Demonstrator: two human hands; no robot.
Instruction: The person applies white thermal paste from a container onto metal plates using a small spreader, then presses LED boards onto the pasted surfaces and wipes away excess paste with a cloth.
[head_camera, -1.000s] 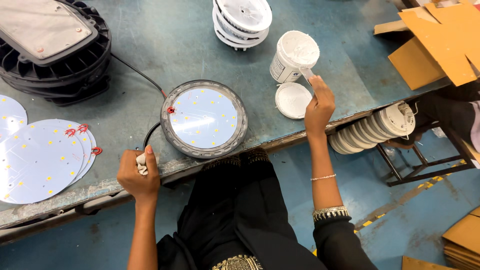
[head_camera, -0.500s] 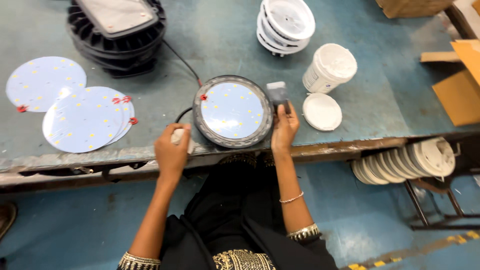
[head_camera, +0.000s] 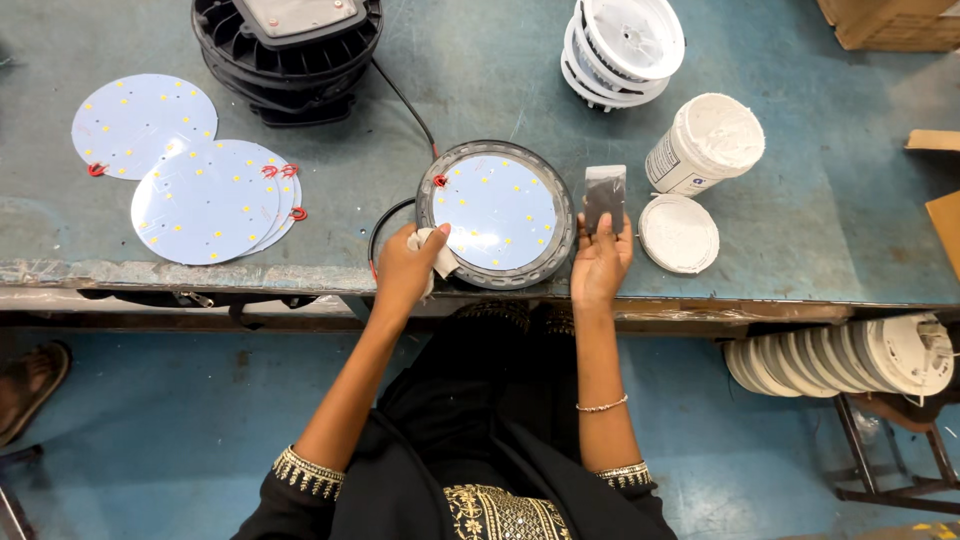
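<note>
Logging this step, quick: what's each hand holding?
Left hand: closed on a white cloth.
Right hand: holding a flat grey scraper.

Loose round LED boards (head_camera: 190, 175) left; black lamp housing (head_camera: 287, 45), white housings (head_camera: 625, 45) behind.

Hands (head_camera: 600, 262) w/ scraper (head_camera: 604, 194), LED lamp (head_camera: 495, 213)

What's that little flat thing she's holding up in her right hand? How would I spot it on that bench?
Start at the round lamp housing with the white dotted disc, at the bench's near edge. Just right of its rim, the right hand pinches a small flat scraper. It is the only dark, rectangular piece there; the white lid and the white tub beside it are round.
</note>
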